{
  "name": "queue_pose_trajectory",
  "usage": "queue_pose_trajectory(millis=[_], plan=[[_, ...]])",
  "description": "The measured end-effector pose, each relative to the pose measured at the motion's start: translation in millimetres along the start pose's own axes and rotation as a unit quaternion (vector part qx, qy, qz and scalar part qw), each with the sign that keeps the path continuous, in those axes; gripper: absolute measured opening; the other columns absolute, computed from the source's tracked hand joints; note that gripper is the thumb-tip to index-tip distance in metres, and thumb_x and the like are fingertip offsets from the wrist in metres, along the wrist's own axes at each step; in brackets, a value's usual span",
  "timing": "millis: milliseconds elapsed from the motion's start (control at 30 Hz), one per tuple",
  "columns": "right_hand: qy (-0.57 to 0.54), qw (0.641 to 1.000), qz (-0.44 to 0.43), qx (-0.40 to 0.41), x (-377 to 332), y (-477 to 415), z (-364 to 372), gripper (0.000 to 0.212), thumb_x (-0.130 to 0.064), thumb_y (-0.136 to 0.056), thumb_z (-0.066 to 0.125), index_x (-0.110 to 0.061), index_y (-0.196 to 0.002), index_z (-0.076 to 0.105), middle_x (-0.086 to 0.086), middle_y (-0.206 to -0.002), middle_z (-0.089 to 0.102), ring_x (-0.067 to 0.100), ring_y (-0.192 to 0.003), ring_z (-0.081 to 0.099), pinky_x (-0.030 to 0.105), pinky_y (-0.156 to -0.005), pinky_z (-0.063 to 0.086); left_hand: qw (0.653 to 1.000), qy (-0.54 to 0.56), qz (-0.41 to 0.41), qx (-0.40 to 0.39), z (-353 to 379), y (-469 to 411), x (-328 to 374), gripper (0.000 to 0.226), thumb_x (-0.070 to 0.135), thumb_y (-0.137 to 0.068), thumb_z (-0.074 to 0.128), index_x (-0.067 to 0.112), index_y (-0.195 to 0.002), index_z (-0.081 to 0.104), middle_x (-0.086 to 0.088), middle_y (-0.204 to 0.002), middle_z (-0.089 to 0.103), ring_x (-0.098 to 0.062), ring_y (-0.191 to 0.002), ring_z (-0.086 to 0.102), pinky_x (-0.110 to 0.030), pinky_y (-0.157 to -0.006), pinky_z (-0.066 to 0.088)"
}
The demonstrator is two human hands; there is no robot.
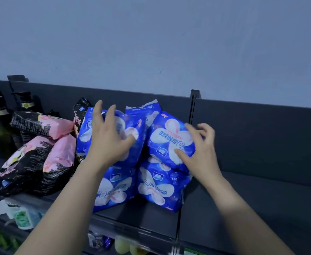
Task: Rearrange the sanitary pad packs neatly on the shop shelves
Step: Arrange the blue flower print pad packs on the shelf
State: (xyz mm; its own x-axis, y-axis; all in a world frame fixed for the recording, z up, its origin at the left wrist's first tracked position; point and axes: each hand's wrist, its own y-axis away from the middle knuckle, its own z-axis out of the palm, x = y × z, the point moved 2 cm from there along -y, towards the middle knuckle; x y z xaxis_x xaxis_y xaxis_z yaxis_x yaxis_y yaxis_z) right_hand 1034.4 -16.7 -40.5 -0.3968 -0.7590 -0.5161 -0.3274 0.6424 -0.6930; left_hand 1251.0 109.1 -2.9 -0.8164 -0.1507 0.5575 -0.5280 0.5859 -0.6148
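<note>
Both forearms reach up from below. Left of the slotted upright [194, 107], the left hand [110, 138] presses straight, spread fingers flat on the upper left blue pack [127, 126]. Just left of that upright, the right hand [199, 151] grasps the upper right blue pack [167, 142], fingers curled round its edge. The blue packs look nearly stacked. The pink-and-black packs [40, 157], far left of the upright, lie heaped, so I judge they remain to do. All are soft, glossy, crinkled plastic pillows.
</note>
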Motion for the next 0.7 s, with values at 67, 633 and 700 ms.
queue_pose_trajectory(millis=[67, 633, 700], plan=[[-0.005, 0.996, 0.082, 0.016, -1.9, -0.3, 0.8, 0.095, -0.027, -0.069, 0.085, -0.021, -0.145, 0.030, -0.003, -0.148, 0.005, 0.013, -0.132, 0.027, 0.027, -0.105, 0.035, 0.999, -0.028, -0.023, -0.004, -7.7, 3.6, -14.2, 0.096, 0.049, -0.074, 0.074, 0.019, -0.150, 0.023, -0.006, -0.159, 0.008, -0.021, -0.146, 0.009, -0.040, -0.117, 0.019], [0.038, 0.983, 0.178, 0.020, -28.6, 29.3, 23.2, 0.085, -0.033, -0.078, 0.076, -0.036, -0.145, 0.023, 0.006, -0.155, 0.002, 0.025, -0.142, 0.015, 0.044, -0.112, 0.030, 0.993, -0.070, -0.052, -0.076, 0.7, 7.4, -23.5, 0.106, 0.067, -0.074, 0.063, 0.038, -0.152, -0.002, -0.011, -0.152, 0.022, -0.037, -0.127, 0.037, -0.047, -0.093, 0.041], [0.039, 0.982, 0.183, 0.016, -31.6, 33.0, 17.4, 0.089, -0.033, -0.078, 0.076, -0.036, -0.147, 0.019, 0.007, -0.156, -0.003, 0.023, -0.145, 0.011, 0.045, -0.116, 0.024, 0.995, -0.043, -0.048, -0.078, -5.8, 10.9, -27.2, 0.109, 0.061, -0.073, 0.067, 0.038, -0.152, -0.005, -0.011, -0.152, 0.020, -0.038, -0.130, 0.035, -0.049, -0.095, 0.041]])
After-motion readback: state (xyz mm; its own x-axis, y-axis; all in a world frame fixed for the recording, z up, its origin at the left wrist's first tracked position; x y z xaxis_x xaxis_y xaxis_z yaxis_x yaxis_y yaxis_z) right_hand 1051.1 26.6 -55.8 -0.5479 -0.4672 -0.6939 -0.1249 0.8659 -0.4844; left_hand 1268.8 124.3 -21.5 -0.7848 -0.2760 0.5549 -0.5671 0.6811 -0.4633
